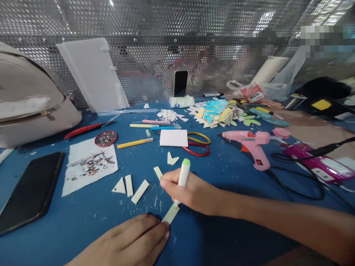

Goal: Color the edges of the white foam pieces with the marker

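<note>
My right hand (194,190) grips a white marker pen with a light green end (184,173). The pen's lower tip meets a narrow pale green strip (171,214) on the blue table. Over the strip's near end, the fingers of my left hand (135,236) press down and hold it against the table. Another pale strip (158,172) lies beside my right fingertips. To the left are two more strips (140,191) (129,185) and a small triangle with a hole (119,186). A notched pale piece (173,159) sits farther back.
Scissors (198,144) lie partly under a white card (173,137). A pink glue gun (249,142) with a black cable is at right. Left are a black phone (30,190), glitter on a tissue (74,177), red-handled pliers (83,130) and a backpack (33,99). Foam scraps (216,112) pile behind.
</note>
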